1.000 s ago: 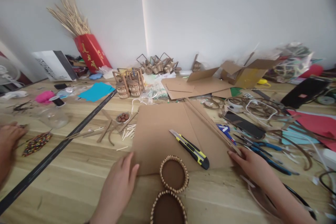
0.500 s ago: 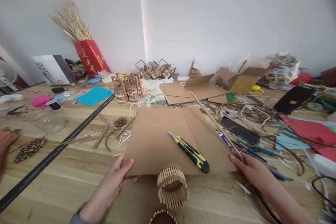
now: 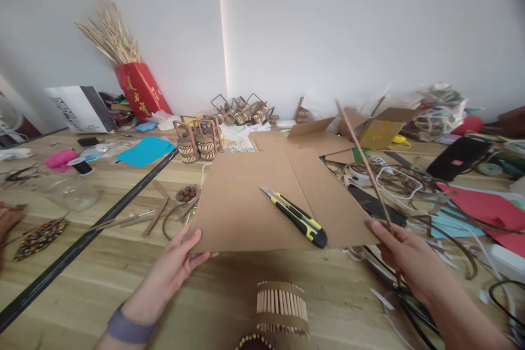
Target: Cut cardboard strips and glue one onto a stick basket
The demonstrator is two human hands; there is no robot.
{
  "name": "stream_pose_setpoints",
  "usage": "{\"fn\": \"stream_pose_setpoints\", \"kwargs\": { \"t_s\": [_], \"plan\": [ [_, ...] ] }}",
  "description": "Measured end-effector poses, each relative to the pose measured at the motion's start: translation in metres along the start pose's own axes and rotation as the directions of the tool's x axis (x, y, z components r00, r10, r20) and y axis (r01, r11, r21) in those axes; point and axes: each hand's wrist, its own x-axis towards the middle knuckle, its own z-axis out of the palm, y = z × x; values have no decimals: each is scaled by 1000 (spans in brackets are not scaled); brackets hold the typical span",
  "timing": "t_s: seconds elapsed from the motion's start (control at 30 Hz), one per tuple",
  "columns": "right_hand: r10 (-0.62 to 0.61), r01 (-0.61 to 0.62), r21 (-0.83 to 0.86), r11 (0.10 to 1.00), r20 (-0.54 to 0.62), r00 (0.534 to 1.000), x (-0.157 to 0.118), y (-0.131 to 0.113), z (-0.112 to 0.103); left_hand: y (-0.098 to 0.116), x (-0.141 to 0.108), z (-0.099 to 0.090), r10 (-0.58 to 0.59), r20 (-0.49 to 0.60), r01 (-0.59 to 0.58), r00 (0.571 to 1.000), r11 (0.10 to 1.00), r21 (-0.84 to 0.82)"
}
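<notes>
A flat cardboard sheet point(image 3: 238, 197) is held up off the table between my two hands. My left hand point(image 3: 182, 249) grips its near left corner, thumb on top and fingers beneath. At the near right corner, my right hand point(image 3: 396, 243) pinches the sheet together with a long thin brown strip point(image 3: 361, 147) that slants upward. A yellow and black utility knife point(image 3: 295, 216) lies on the sheet with its blade out. Below the sheet's near edge, a small round stick basket point(image 3: 282, 306) rests on the table, and part of a second one point(image 3: 255, 342) shows at the bottom edge.
Small handled baskets point(image 3: 199, 142) stand behind the sheet. Right of it lie a black phone point(image 3: 375, 205), coiled strips and white cables point(image 3: 397, 180). A dish of brown beads point(image 3: 186, 194) and a clear jar point(image 3: 77, 194) are leftward. Another person's hand point(image 3: 10, 219) rests at far left.
Both hands have raised the cardboard and moved it slightly away, the knife riding on it. The brown strip now tilts more steeply. The nearer round basket has rolled from its tilted pose.
</notes>
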Motion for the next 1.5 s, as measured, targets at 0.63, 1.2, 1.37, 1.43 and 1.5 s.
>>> {"fn": "stream_pose_setpoints", "kwargs": {
  "t_s": [0.63,1.2,1.37,1.43,1.5],
  "plan": [
    [183,-169,120,978,-122,975,-59,48,3,118,182,131,166,144,-111,975,937,-330],
    [39,-20,-157,987,119,992,-78,67,51,101,251,156,130,85,-86,988,911,-402],
    [2,26,-203,979,137,991,-72,73,51,53,254,177,44,89,-9,995,933,-359],
    [4,30,-219,975,152,988,-73,74,50,32,254,191,-18,116,54,993,948,-314],
    [13,23,-217,976,162,987,-74,75,50,16,256,206,-54,139,90,989,958,-273]
  ]
}}
